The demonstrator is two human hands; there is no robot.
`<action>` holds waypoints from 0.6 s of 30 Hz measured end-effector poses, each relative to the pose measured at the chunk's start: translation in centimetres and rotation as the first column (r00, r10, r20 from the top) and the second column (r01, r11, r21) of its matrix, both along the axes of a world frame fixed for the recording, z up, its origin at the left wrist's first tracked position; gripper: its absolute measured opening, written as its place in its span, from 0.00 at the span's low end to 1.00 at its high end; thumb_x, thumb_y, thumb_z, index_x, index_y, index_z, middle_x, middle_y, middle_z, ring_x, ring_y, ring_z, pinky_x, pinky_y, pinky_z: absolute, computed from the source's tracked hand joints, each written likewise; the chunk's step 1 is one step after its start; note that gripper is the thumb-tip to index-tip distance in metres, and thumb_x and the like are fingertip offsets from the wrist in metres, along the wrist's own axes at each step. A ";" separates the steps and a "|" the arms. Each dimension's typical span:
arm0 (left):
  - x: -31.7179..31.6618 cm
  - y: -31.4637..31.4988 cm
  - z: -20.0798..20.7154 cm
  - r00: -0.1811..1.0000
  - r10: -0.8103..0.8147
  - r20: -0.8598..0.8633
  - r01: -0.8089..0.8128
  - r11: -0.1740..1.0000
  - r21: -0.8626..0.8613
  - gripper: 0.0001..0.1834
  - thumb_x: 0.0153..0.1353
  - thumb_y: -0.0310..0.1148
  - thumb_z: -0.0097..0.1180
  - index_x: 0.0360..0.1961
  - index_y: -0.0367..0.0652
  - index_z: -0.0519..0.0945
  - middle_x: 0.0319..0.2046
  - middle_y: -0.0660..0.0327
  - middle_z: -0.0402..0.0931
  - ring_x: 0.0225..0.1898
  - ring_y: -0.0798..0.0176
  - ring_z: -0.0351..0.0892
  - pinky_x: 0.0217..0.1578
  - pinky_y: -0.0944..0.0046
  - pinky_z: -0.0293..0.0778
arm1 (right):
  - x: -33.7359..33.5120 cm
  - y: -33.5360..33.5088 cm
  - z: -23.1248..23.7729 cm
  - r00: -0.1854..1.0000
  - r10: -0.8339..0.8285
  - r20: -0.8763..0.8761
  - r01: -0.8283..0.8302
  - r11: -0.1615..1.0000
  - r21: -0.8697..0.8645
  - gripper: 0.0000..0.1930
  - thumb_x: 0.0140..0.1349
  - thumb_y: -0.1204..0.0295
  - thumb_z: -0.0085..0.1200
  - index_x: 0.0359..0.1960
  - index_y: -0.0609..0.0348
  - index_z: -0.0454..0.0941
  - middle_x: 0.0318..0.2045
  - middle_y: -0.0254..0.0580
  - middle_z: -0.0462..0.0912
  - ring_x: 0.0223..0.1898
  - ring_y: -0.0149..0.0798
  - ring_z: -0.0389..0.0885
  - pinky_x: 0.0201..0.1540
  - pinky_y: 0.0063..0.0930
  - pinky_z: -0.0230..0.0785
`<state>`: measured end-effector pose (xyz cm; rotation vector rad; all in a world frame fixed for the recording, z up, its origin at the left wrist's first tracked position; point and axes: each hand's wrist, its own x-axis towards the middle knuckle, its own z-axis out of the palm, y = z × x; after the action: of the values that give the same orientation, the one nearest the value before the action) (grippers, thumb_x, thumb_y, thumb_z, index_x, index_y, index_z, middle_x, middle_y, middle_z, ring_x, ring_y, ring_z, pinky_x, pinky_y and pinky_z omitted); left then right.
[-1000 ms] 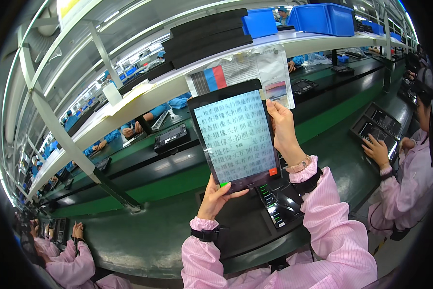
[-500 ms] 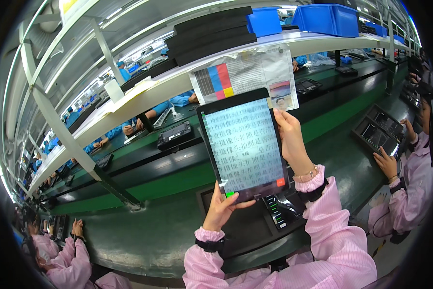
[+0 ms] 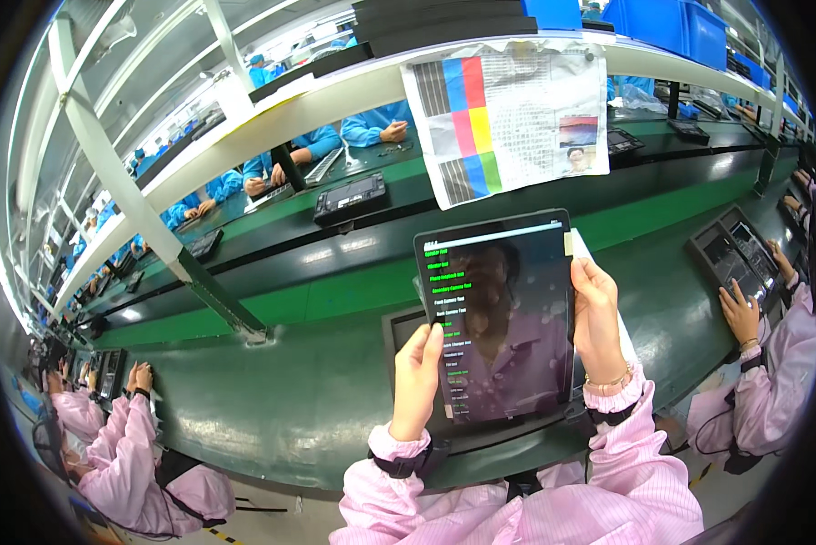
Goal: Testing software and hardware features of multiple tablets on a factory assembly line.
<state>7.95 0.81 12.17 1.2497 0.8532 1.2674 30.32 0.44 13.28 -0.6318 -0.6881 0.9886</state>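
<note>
A black tablet [image 3: 517, 309] is held up in front of me over a dark tray [image 3: 403, 320] on the bench. Its dark screen carries a list of mostly green text lines, and reflections show in it. My right hand [image 3: 597, 313] grips the tablet's right edge, thumb at the front. At the left edge, my left hand [image 3: 415, 381] is closed on the tablet with its thumb on the screen by the list; its other fingers are mostly hidden. A white flat edge [image 3: 613, 320] sticks out behind the tablet beside my right hand.
A printed test sheet [image 3: 517, 123] with colour blocks hangs from the shelf [image 3: 335, 95] ahead. Blue bins [image 3: 667, 29] stand on the shelf. A metal post [image 3: 190, 272] rises at the left. A co-worker's hands [image 3: 742, 313] hold a tray at the right; others in pink sit at the left.
The tablet has come down and closer, away from the hanging sheet. Its screen has gone from a camera picture of printed text to a dark list. My left thumb has moved up the left side.
</note>
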 end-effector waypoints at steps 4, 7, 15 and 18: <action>0.2 0.3 -0.5 0.995 0.085 0.045 -0.086 0.996 0.022 0.14 0.65 0.38 0.50 0.38 0.36 0.78 0.30 0.72 0.74 0.32 0.80 0.66 0.32 0.77 0.63 | -1.3 -0.8 -0.4 0.999 0.026 0.029 -0.025 0.999 -0.031 0.07 0.64 0.70 0.51 0.34 0.62 0.74 0.28 0.32 0.78 0.27 0.21 0.75 0.31 0.13 0.67; -0.1 0.1 -1.1 0.998 0.065 0.018 -0.065 0.998 0.024 0.14 0.67 0.37 0.48 0.41 0.36 0.78 0.34 0.68 0.78 0.33 0.78 0.72 0.36 0.75 0.67 | -1.5 -0.8 -0.5 0.999 0.020 0.031 -0.020 0.999 -0.027 0.07 0.64 0.70 0.51 0.35 0.62 0.74 0.29 0.32 0.79 0.27 0.22 0.75 0.31 0.14 0.67; -1.4 -2.0 -1.9 0.992 -0.038 -0.122 0.046 0.997 0.057 0.21 0.68 0.39 0.44 0.57 0.38 0.68 0.27 0.73 0.68 0.26 0.77 0.63 0.29 0.74 0.63 | -0.7 -1.5 0.8 0.999 0.026 0.022 -0.027 0.998 0.051 0.08 0.64 0.70 0.51 0.37 0.64 0.74 0.31 0.36 0.80 0.30 0.24 0.77 0.35 0.15 0.69; -2.8 -4.3 -3.7 0.944 -0.165 -0.284 0.184 0.982 0.039 0.21 0.68 0.32 0.43 0.59 0.36 0.64 0.37 0.65 0.74 0.37 0.74 0.69 0.42 0.73 0.67 | -0.6 -2.0 2.8 0.999 0.008 0.045 -0.012 0.996 0.090 0.09 0.65 0.69 0.50 0.35 0.63 0.73 0.31 0.36 0.79 0.32 0.25 0.76 0.37 0.16 0.69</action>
<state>5.14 -3.49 8.50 1.5471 0.8842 0.9966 29.71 -1.58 16.06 -0.5733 -0.7717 0.9502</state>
